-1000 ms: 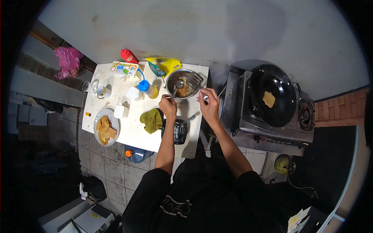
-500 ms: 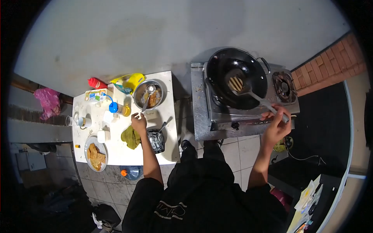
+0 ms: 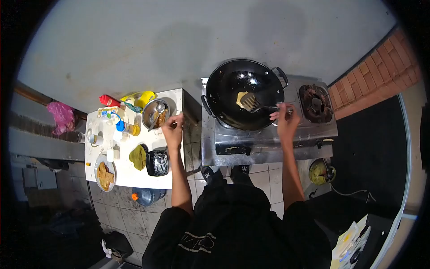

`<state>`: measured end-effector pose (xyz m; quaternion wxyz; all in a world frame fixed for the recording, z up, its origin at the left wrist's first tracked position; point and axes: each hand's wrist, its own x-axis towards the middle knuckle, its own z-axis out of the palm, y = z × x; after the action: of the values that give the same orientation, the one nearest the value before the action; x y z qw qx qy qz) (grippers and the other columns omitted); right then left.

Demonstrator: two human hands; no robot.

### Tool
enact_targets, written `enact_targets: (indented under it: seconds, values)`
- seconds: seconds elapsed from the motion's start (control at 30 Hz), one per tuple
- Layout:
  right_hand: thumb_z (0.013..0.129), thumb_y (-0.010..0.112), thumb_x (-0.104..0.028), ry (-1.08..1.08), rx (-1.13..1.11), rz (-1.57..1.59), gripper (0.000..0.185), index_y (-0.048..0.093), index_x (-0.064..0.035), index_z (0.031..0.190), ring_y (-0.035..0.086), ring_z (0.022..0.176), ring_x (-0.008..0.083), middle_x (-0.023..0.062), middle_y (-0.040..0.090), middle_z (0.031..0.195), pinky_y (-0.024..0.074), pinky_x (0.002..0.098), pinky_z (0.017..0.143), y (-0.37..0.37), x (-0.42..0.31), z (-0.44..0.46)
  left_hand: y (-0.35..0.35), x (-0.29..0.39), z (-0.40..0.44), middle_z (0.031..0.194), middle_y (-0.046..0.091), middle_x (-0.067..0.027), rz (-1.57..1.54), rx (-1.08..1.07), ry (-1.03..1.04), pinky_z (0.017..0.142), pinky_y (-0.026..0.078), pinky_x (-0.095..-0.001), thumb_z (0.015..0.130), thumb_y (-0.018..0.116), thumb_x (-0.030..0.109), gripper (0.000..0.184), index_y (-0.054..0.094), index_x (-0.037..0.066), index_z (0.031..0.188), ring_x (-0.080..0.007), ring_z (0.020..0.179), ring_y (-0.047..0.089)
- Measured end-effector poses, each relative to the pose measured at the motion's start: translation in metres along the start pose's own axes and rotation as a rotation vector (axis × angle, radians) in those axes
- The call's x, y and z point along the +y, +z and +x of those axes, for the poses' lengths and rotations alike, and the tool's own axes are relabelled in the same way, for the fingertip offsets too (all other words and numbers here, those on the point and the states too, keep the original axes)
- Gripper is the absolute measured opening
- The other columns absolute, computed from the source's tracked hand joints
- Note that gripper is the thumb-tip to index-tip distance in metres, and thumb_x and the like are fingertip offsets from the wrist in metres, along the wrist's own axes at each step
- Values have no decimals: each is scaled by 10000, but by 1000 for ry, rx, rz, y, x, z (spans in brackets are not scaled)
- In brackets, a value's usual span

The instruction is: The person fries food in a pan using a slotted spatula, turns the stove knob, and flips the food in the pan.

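Note:
My right hand point(image 3: 286, 121) is closed around the handle of a slotted spatula point(image 3: 251, 102). The spatula's head rests over a pale yellow piece of food point(image 3: 241, 97) inside a black wok point(image 3: 224, 85), partly covering it. The wok sits on the left side of a metal gas stove point(image 3: 264, 139). My left hand point(image 3: 173, 131) is raised over the right edge of the white table, its thumb and fingertips drawn together; anything between them is too small to make out. Close to that hand stands a metal bowl point(image 3: 146, 117) with brown food and a ladle point(image 3: 156, 115) in it.
On the white table point(image 3: 130, 172) are a black container point(image 3: 158, 163), a green cloth point(image 3: 138, 157), a blue-capped oil bottle point(image 3: 133, 129), a red bottle point(image 3: 109, 100) and a plate point(image 3: 99, 179) of fried pieces. A bare burner point(image 3: 316, 104) lies right of the wok.
My right hand and the spatula have moved inward, toward the wok's middle. My left hand has lifted away from beside the bowl to the table's right edge. The view has shifted slightly.

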<state>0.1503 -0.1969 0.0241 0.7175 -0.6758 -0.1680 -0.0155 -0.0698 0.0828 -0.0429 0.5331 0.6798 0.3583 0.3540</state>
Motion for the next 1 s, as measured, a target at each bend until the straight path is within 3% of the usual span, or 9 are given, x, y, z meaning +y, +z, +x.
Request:
enact_targets:
  seconds: [0.03,0.13,0.33,0.6,0.73,1.0]
  values:
    - [967,528,-158,0,-15,6,237,553,79,962,650,586,171,142,635,803,536,278,497,0,5,4,13,21,-8,862,674,-58,-56,-15,-102,620,510,-251,899,660,229,231,682,3,939,-116,710,625]
    - [966,522,-132,-21,-92,13,200,569,57,922,634,549,147,103,611,645,515,260,480,4,20,16,46,57,-27,752,645,-22,-110,-3,-9,560,447,-207,908,648,188,215,675,-22,945,-60,626,557]
    - [963,527,-126,-29,-238,-61,187,569,54,931,614,534,132,100,607,636,492,248,470,4,22,24,73,74,-39,801,683,-117,105,60,6,619,516,-264,881,668,197,336,639,-70,1083,-135,669,646]
    - [966,520,-124,-70,-159,-111,181,574,46,935,600,540,116,89,606,652,474,241,468,9,32,21,86,75,-24,761,700,-167,219,67,-10,629,525,-281,851,678,178,290,672,-82,980,-186,672,691]
    - [971,515,-134,-128,-212,-127,196,584,47,945,598,551,104,62,588,610,451,230,469,13,28,14,82,81,-18,748,696,-166,347,139,104,665,524,-301,828,686,173,231,702,-32,934,-221,668,693]
    - [974,518,-160,-75,-135,-138,219,585,43,927,568,522,99,63,582,605,441,229,474,20,26,10,79,64,-11,716,691,-140,374,56,106,636,522,-306,803,722,234,288,703,-31,913,-218,653,687]
